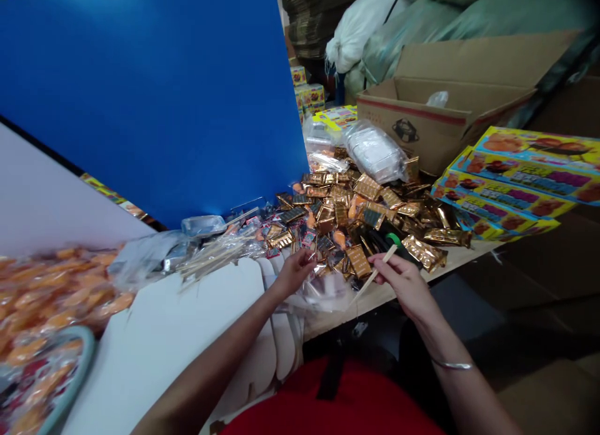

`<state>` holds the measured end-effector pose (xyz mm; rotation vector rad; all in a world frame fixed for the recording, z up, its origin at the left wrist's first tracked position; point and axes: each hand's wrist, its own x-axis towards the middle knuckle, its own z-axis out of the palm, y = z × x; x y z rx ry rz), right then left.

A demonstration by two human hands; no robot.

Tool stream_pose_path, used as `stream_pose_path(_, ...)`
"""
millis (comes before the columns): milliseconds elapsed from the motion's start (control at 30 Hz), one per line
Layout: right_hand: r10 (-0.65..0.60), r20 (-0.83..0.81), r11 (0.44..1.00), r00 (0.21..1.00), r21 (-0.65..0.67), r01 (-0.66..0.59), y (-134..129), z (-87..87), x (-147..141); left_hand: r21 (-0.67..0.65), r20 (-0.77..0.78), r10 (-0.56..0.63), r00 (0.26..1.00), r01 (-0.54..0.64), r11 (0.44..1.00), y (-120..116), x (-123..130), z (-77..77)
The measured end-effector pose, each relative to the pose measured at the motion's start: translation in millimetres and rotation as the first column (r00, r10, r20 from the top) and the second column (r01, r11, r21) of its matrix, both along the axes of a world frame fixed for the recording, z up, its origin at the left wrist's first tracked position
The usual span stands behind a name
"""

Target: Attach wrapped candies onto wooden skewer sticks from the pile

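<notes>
My right hand [399, 282] grips a pale flat wooden stick [374, 274] that slants down to the left. Beside it, a gold foil packet [359, 261] lies at the front of a heap of similar packets [328, 200]. My left hand [296, 272] is closed at the heap's near edge, its fingertips together; what it pinches, if anything, is too small to name. Clear plastic bags [328, 291] lie between my hands on the wooden table [375, 300]. A bundle of thin wooden sticks [218, 254] rests left of my left hand.
White cardboard sheets [187, 322] lie under my left arm. Orange wrapped items [56, 285] and a basket rim [87, 354] are far left. A blue panel [154, 91] stands behind. Yellow boxes [520, 185] and an open carton [417, 116] are at right.
</notes>
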<state>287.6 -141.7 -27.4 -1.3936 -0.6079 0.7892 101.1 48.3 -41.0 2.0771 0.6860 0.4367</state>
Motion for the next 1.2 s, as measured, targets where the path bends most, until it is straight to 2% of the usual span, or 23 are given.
stream_pose_path(133,0.199,0.078,0.978,0.977,-0.072,-0.193,22.5,1.7,-23.3,-0.026,0.019,-0.049,0.999,0.05,0.998,-4.2,-2.2,15.3)
stream_pose_path(267,0.245,0.36,0.969,0.9,-0.128,-0.212,44.0,1.1,-36.5,0.054,0.009,-0.204,0.979,0.203,0.978,-15.3,-2.8,27.7)
stream_pose_path(333,0.273,0.427,0.961,0.862,-0.155,-0.227,47.4,0.9,-36.6,0.135,-0.012,-0.279,0.96,0.278,0.951,-21.2,-3.0,30.9)
stream_pose_path(400,0.32,0.361,0.946,0.876,-0.167,-0.277,45.8,0.9,-34.9,0.169,0.0,-0.283,0.959,0.279,0.945,-26.3,-3.8,31.0)
stream_pose_path(500,0.378,0.116,0.922,0.918,-0.132,-0.363,39.8,1.7,-32.7,0.123,0.098,-0.145,0.984,0.133,0.983,-32.1,-6.3,27.2)
stream_pose_path(567,0.386,0.01,0.919,0.922,-0.087,-0.384,36.6,3.0,-33.0,0.103,0.147,-0.077,0.986,0.062,0.993,-34.8,-8.0,24.6)
stream_pose_path(700,0.395,-0.024,0.918,0.918,-0.013,-0.395,34.1,5.9,-35.6,0.142,0.183,-0.11,0.977,0.084,0.986,-35.7,-10.4,23.7)
stream_pose_path(800,0.323,-0.018,0.946,0.946,-0.008,-0.324,33.1,8.3,-34.1,0.076,0.217,-0.077,0.973,0.061,0.995,-29.5,-12.0,23.7)
stream_pose_path(900,0.153,-0.057,0.988,0.987,0.04,-0.151,30.7,17.3,-27.4,-0.153,0.277,0.089,0.957,-0.048,0.987,-17.5,-15.0,22.2)
stream_pose_path(967,0.029,-0.148,0.99,0.989,0.138,-0.009,28.8,29.4,-21.9,-0.397,0.326,0.219,0.919,-0.077,0.915,-9.4,-17.7,21.6)
stream_pose_path(1033,-0.062,-0.229,0.959,0.971,0.256,0.121,28.1,44.3,-17.8,-0.583,0.362,0.304,0.881,-0.041,0.812,-3.9,-20.7,22.1)
stream_pose_path(1100,-0.117,-0.247,0.912,0.962,0.356,0.203,29.4,58.2,-16.3,-0.663,0.384,0.344,0.857,-0.003,0.749,-2.0,-23.2,24.0)
stream_pose_path(1200,-0.198,-0.184,0.863,0.963,0.434,0.26,35.2,70.9,-18.4,-0.689,0.389,0.358,0.849,0.01,0.725,-3.9,-26.0,28.1)
